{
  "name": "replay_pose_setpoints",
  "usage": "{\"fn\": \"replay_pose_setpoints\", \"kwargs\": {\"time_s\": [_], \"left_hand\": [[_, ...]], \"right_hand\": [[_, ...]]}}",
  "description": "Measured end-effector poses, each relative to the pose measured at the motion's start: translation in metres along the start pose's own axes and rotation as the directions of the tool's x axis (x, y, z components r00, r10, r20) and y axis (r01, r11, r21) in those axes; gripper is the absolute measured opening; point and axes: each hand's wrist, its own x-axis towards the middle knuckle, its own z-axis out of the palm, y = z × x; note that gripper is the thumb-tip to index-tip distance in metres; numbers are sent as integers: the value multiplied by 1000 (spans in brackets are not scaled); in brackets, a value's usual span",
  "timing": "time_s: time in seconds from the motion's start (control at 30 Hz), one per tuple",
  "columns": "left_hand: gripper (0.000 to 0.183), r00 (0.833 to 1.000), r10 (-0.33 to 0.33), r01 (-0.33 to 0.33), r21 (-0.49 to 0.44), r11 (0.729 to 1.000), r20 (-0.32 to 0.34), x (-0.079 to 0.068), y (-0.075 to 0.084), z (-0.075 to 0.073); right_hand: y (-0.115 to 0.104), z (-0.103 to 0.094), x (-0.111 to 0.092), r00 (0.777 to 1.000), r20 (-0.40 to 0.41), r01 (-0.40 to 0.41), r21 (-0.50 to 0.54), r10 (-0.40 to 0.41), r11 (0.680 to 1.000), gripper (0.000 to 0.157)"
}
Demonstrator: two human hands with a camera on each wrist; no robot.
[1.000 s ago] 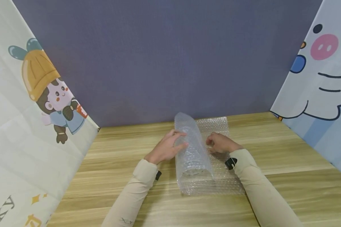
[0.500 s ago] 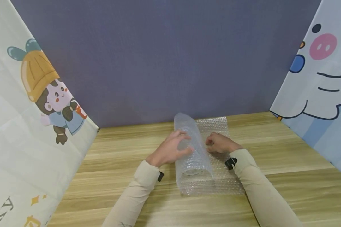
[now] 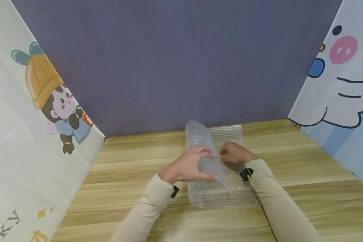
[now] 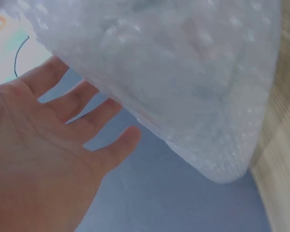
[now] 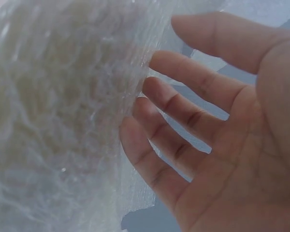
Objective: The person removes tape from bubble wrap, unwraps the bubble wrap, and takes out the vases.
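Note:
A sheet of clear bubble wrap (image 3: 227, 134) lies on the table, its left part rolled into a tilted tube (image 3: 198, 134). At the tube's near end shows the round rim (image 3: 206, 184) of something inside, mostly hidden by the wrap. My left hand (image 3: 186, 166) rests over the tube, thumb and fingers spread apart; in the left wrist view its fingertips meet the edge of the wrap (image 4: 174, 82). On the right side of the tube is my right hand (image 3: 234, 153), fingers loosely bent, their tips right against the wrap (image 5: 53, 116) in the right wrist view.
The wood-grain table (image 3: 133, 161) ends at a dark grey-blue panel (image 3: 181, 67) behind the wrap. Cartoon-printed sheets stand at the left (image 3: 12, 111) and right (image 3: 357, 97). Both wrists carry black straps.
My left hand has slid right and nearer along the tube, its fingers spreading wider over it. The right hand and the wrap stay almost where they were.

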Motion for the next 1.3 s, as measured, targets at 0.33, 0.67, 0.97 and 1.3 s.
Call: {"fn": "replay_pose_setpoints", "kwargs": {"time_s": [0.33,0.67,0.97,1.3], "left_hand": [[68,998,61,-63,70,996,31,-2,6,2],[54,994,80,-77,44,996,-68,-3,4,-8],[49,991,68,-66,24,998,-112,-6,2,-16],[49,992,37,-36,13,999,-118,-7,2,-18]], "right_hand": [[1,0,1,1000,1,-4,-8,4,1000,22],[-2,-1,-1,1000,5,-7,3,7,1000,22],[-3,-1,-1,1000,-1,-3,4,3,1000,20],[-1,-1,-1,1000,-9,23,-13,-23,1000,22]]}}
